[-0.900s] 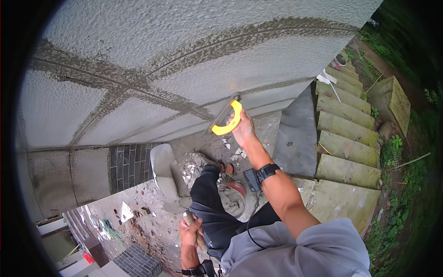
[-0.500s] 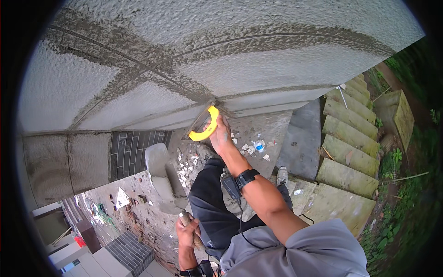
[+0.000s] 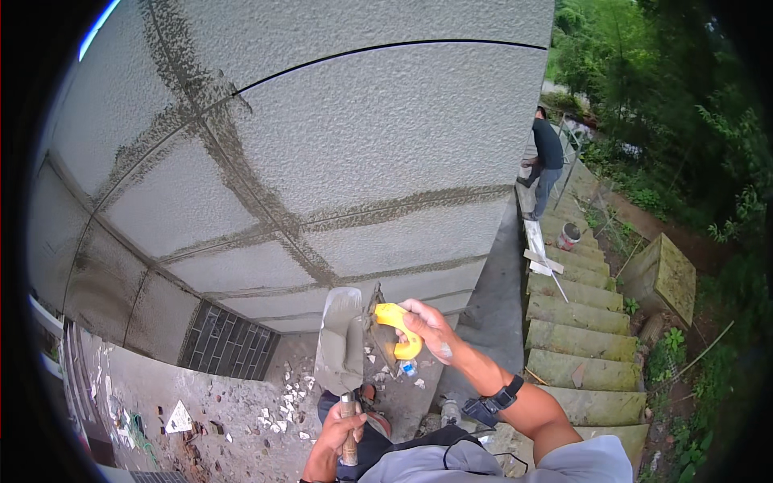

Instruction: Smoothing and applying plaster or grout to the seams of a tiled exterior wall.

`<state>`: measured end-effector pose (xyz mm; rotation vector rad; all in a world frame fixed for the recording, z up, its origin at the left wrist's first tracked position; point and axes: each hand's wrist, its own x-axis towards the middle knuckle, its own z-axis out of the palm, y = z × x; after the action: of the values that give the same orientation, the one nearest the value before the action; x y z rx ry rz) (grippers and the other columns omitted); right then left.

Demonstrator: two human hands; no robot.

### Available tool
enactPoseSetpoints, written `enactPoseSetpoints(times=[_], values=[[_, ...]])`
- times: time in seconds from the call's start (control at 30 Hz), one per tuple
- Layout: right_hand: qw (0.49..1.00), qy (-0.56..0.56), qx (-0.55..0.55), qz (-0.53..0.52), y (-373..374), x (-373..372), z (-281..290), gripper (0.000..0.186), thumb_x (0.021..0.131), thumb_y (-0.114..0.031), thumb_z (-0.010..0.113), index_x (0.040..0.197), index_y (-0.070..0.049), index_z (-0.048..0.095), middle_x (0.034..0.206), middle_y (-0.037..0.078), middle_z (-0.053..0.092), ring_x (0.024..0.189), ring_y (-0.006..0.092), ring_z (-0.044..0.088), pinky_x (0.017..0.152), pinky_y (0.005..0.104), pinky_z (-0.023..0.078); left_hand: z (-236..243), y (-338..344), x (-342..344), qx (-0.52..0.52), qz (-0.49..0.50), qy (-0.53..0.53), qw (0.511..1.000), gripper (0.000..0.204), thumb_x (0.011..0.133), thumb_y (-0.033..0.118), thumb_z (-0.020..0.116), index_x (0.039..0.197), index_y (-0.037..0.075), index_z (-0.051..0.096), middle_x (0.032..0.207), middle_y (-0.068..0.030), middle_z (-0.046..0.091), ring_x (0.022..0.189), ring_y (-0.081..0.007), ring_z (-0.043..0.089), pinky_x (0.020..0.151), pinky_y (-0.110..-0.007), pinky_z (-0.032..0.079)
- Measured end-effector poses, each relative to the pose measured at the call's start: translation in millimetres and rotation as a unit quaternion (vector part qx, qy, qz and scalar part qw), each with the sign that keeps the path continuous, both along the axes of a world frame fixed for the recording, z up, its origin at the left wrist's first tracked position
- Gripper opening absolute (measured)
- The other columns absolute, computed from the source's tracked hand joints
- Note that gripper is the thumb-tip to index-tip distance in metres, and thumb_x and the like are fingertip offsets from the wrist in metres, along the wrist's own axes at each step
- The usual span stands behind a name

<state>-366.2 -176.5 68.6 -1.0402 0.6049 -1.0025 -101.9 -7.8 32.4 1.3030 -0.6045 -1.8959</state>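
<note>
My left hand (image 3: 338, 439) is closed around the wooden handle of a trowel (image 3: 340, 374). The trowel stands upright in front of me with wet grey mortar on its broad blade. My right hand (image 3: 428, 328) grips the yellow curved handle of a hand float (image 3: 409, 348). Its thin, mortar-smeared plate is turned on edge beside the trowel's blade; whether they touch I cannot tell. Beyond both tools rises a rough, pale textured wall (image 3: 386, 121). Dark mortar is smeared along several of its joints, while one upper joint (image 3: 386, 47) shows as a clean black line.
Mossy steps (image 3: 580, 318) run up along the right. A person (image 3: 547, 153) in a dark top bends toward the wall there, near a bucket (image 3: 568, 236). A concrete block (image 3: 660, 278) stands beside the steps. Broken white pieces (image 3: 282, 406) litter the ground below.
My view has lifted, bringing in more wall and the person on the steps. The float has come off the wall toward me, and the trowel has risen from low beside my leg up next to it.
</note>
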Motion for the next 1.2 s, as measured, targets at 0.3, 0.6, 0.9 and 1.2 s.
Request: enactPoseSetpoints(times=[0.3, 0.6, 0.9, 1.2], values=[[0.978, 0.165, -0.072, -0.108, 65.4, -96.3, 71.7, 0.034, 0.100, -0.034, 0.055, 0.107, -0.001, 0.061, 0.078, 0.000, 0.055, 0.063, 0.0053, 0.051, 0.057, 0.0229, 0.043, 30.1, -4.4, -112.6, -0.040, -0.118, 0.119, 0.985, 0.021, 0.084, 0.005, 0.070, 0.090, 0.007, 0.051, 0.060, -0.0015, 0.051, 0.045, -0.0117, 0.050, 0.041, -0.027, 0.043], [0.931, 0.352, -0.004, -0.094, 103.7, -169.6, 71.4, 0.034, 0.093, -0.034, 0.066, 0.087, 0.000, 0.064, 0.066, 0.000, 0.055, 0.053, 0.0074, 0.049, 0.051, 0.0252, 0.039, 55.8, -22.4, -124.1, -0.098, -0.125, 0.171, 0.972, 0.023, 0.085, 0.009, 0.071, 0.090, 0.008, 0.049, 0.059, -0.0005, 0.049, 0.043, -0.0103, 0.049, 0.039, -0.025, 0.041], [0.934, 0.324, -0.096, -0.113, 109.0, -209.9, 150.9, 0.041, 0.093, -0.044, 0.065, 0.091, -0.004, 0.055, 0.069, 0.001, 0.054, 0.061, 0.0092, 0.050, 0.057, 0.0245, 0.039, 100.8, -50.9, -121.6, -0.232, -0.079, 0.002, 0.969, 0.028, 0.081, 0.014, 0.075, 0.089, 0.007, 0.049, 0.063, -0.0003, 0.052, 0.046, -0.0101, 0.050, 0.042, -0.025, 0.041], [0.668, 0.473, -0.572, -0.050, 119.1, -142.8, 244.3, 0.041, 0.089, -0.037, 0.067, 0.095, -0.001, 0.050, 0.069, 0.014, 0.056, 0.060, 0.0356, 0.057, 0.055, 0.0402, 0.044, 118.7, -51.2, -133.5, -0.324, -0.054, -0.152, 0.932, 0.031, 0.082, 0.017, 0.072, 0.102, 0.003, 0.055, 0.066, 0.0007, 0.053, 0.050, -0.0080, 0.051, 0.046, -0.026, 0.042]])
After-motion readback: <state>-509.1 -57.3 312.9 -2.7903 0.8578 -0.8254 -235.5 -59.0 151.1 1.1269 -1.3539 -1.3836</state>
